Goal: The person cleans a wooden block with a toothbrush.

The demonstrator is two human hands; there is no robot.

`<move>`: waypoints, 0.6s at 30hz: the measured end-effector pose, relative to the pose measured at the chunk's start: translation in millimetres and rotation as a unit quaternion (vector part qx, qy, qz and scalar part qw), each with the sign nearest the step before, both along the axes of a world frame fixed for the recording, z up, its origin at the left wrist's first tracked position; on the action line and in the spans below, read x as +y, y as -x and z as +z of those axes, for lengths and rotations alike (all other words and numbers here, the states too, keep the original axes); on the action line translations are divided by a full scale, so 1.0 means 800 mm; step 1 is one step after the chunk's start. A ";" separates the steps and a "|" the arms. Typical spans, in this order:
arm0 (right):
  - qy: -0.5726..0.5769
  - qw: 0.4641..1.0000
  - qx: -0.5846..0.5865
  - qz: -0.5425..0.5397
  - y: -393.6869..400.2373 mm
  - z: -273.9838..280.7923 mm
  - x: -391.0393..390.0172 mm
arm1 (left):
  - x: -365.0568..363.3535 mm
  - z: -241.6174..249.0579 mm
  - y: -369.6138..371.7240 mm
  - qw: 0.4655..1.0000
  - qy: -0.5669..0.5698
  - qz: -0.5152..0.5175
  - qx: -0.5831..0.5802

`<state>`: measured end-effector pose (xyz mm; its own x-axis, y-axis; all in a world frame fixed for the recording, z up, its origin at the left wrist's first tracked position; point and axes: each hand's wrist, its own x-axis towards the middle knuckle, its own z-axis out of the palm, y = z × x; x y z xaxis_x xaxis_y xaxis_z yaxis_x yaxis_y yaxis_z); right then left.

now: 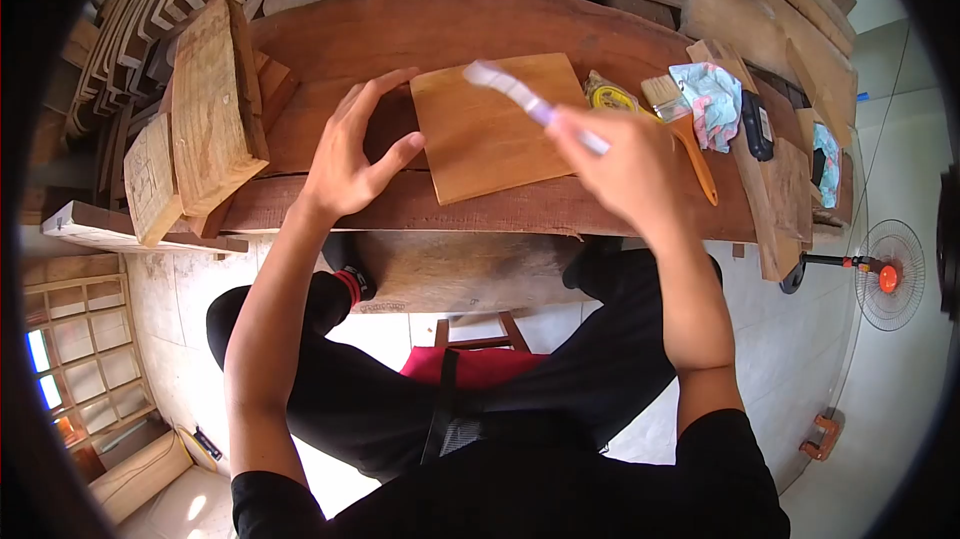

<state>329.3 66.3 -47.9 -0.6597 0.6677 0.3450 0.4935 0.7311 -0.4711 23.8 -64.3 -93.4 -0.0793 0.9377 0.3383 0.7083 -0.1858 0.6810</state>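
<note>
A flat, square wooden board [490, 139] lies on the reddish-brown workbench [400, 24]. My right hand [625, 164] grips a toothbrush [515, 94] with a white and purple handle, slightly smeared by motion. Its head end is over the upper middle of the board in this view. My left hand [355, 154] is open at the board's left edge, thumb and fingers spread, holding nothing.
Right of the board are a yellow tape measure [612, 97], a paintbrush [690, 144], a crumpled floral cloth [712, 104] and a black tool [757, 127]. Thick wood blocks [210, 109] stack at left. A fan [888, 277] stands far right.
</note>
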 end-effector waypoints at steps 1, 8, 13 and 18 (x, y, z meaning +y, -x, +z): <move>-0.020 1.000 0.012 -0.015 0.000 0.003 0.018 | -0.001 0.000 0.000 1.000 0.005 0.000 0.001; -0.033 0.998 0.012 0.045 0.008 -0.005 -0.024 | 0.001 0.003 0.001 1.000 0.010 -0.005 -0.008; -0.051 0.998 -0.041 0.016 -0.001 0.000 -0.011 | 0.000 0.005 -0.001 1.000 -0.004 -0.002 0.000; -0.013 1.000 -0.018 -0.018 -0.001 0.006 -0.004 | -0.001 0.005 -0.002 1.000 0.000 -0.004 -0.009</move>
